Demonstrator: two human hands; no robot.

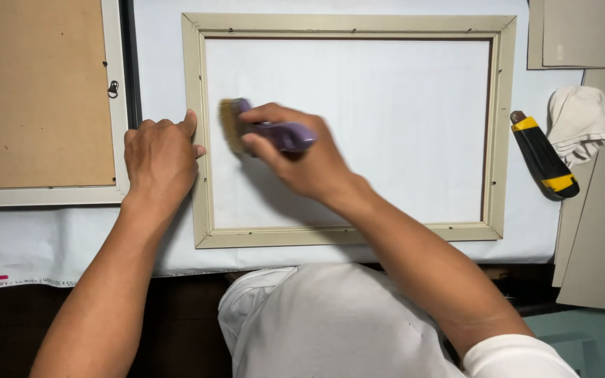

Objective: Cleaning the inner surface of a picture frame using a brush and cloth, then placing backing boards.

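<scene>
1. Surface: a bench covered with a white sheet, seen from above; its dark front edge runs along the bottom of the view.
2. Brush: purple handle, tan bristles at its left end. It lies over the white panel inside the frame, close to the frame's left rail, bristles down on the panel.
3. Right hand: fingers wrapped over the brush handle from above, gripping it firmly.
4. Picture frame: beige, rectangular, lying flat at the middle of the bench, small tabs visible along its inner edge.
5. Left hand: resting palm down just outside the frame's left rail, fingers curled and pressed together, thumb touching the rail.
6. Left of it: a second frame, white-edged, with brown backing board and a metal hanger.
7. Right of the beige frame: a black and yellow utility knife on the sheet, a crumpled white cloth just beside it.
8. Grey card sheets lie along the right edge and top right corner.
</scene>
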